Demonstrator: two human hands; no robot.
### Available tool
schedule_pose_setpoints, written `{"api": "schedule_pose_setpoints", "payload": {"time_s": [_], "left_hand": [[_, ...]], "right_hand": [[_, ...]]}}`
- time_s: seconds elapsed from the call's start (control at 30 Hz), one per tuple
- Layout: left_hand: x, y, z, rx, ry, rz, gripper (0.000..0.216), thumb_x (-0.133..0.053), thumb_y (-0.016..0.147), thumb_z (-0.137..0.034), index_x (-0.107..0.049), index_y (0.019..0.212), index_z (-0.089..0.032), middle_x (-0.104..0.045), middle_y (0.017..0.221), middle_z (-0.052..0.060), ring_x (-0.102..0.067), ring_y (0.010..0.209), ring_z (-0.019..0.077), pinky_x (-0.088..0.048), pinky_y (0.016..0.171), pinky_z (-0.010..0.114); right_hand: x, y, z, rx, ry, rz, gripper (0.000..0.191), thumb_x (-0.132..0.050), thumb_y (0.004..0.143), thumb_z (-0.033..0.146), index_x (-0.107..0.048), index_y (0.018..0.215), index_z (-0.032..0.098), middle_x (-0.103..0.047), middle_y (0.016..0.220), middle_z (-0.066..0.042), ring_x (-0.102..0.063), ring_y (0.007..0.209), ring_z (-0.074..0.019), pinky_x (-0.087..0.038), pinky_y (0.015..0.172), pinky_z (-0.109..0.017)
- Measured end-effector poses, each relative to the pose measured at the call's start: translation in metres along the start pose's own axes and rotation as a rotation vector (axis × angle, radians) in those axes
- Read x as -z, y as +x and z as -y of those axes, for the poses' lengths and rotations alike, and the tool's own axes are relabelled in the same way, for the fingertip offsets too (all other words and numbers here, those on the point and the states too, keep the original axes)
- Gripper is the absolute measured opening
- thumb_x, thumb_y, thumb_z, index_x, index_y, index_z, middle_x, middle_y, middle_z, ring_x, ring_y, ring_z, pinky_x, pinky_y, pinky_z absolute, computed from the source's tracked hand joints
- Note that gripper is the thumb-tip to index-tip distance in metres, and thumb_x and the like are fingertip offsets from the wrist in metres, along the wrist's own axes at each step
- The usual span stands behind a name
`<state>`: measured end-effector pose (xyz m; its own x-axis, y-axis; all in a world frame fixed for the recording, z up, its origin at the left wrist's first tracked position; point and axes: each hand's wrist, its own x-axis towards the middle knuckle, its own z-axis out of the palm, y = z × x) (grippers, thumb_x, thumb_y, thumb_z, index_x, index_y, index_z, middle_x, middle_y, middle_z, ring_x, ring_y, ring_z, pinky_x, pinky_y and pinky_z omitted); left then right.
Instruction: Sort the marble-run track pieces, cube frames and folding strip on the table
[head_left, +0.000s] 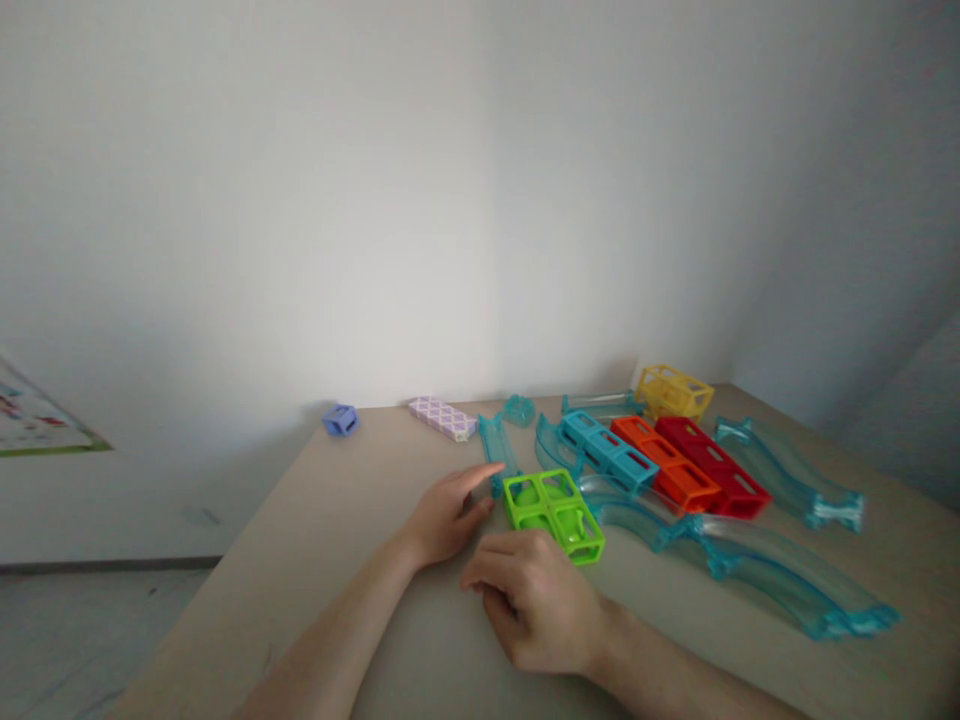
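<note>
My left hand [448, 515] rests on the table with its index finger stretched out and its thumb apart. It is empty, and the index fingertip lies by a straight clear-teal track piece [495, 445]. Right beside it is a lime-green block frame [553, 508] of joined open squares, lying flat. My right hand [544, 605] is curled into a loose fist just in front of this frame and overlaps its near edge in view. I see nothing in its fingers. Whether the fist touches the frame I cannot tell.
Rightward lie teal [607, 450], orange [664, 465] and red [712, 467] block bars, a yellow frame [673, 392] and curved clear-teal tracks [780, 575]. Near the wall sit a purple-patterned box [442, 417] and a round teal piece [519, 410]. A blue-violet cube [341, 420] stands at the table's left edge.
</note>
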<state>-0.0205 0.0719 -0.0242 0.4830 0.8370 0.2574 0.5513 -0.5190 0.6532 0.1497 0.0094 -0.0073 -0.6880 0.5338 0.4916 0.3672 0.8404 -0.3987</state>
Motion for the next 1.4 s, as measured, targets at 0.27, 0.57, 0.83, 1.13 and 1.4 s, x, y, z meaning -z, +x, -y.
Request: {"api": "schedule_pose_setpoints", "payload": {"time_s": [0.27,0.57,0.83,1.13,1.4], "left_hand": [[0.001,0.007,0.019,0.087,0.101,-0.374,0.042,-0.053,0.086,-0.026,-0.055,0.128,-0.025,-0.067,0.117,0.004,-0.062,0.096,0.0173,-0.050,0.080,0.027],[0.066,0.017,0.094,0.606,0.404,-0.989,0.042,-0.053,0.076,-0.015,-0.059,0.117,-0.010,-0.060,0.117,0.018,-0.051,0.117,0.0342,-0.032,0.104,0.053],[0.073,0.039,0.093,0.404,0.578,-0.798,0.045,-0.049,0.082,-0.020,-0.057,0.126,-0.010,-0.045,0.132,0.023,-0.035,0.128,0.0376,-0.022,0.108,0.055],[0.042,0.055,0.072,0.026,0.667,-0.148,0.055,-0.058,0.081,-0.041,-0.052,0.135,-0.028,-0.051,0.139,0.005,-0.043,0.125,0.0275,-0.034,0.103,0.041],[0.027,0.029,0.049,0.236,0.802,-0.307,0.054,-0.049,0.087,-0.050,-0.056,0.130,-0.018,-0.061,0.120,0.019,-0.046,0.113,0.0371,-0.033,0.092,0.051]], "right_hand": [[-0.008,-0.005,0.012,0.189,0.111,-0.054,0.030,-0.045,0.066,0.007,-0.066,0.085,0.018,-0.066,0.070,-0.003,-0.058,0.058,-0.0152,-0.037,0.051,-0.026],[-0.019,-0.006,0.010,0.228,0.145,0.032,0.032,-0.044,0.064,0.006,-0.068,0.081,0.017,-0.064,0.064,-0.002,-0.056,0.055,-0.0133,-0.037,0.049,-0.023],[-0.027,-0.006,0.002,0.245,0.170,0.090,0.031,-0.045,0.069,0.006,-0.069,0.085,0.018,-0.066,0.072,-0.002,-0.058,0.058,-0.0109,-0.041,0.052,-0.020],[-0.029,-0.001,0.000,0.270,0.144,0.168,0.022,-0.051,0.075,0.012,-0.070,0.084,0.016,-0.066,0.071,-0.001,-0.056,0.056,-0.0104,-0.040,0.050,-0.020],[-0.028,-0.005,0.001,0.250,0.193,0.121,0.029,-0.047,0.069,0.008,-0.070,0.083,0.017,-0.068,0.073,-0.003,-0.057,0.056,-0.0107,-0.040,0.052,-0.019]]}}
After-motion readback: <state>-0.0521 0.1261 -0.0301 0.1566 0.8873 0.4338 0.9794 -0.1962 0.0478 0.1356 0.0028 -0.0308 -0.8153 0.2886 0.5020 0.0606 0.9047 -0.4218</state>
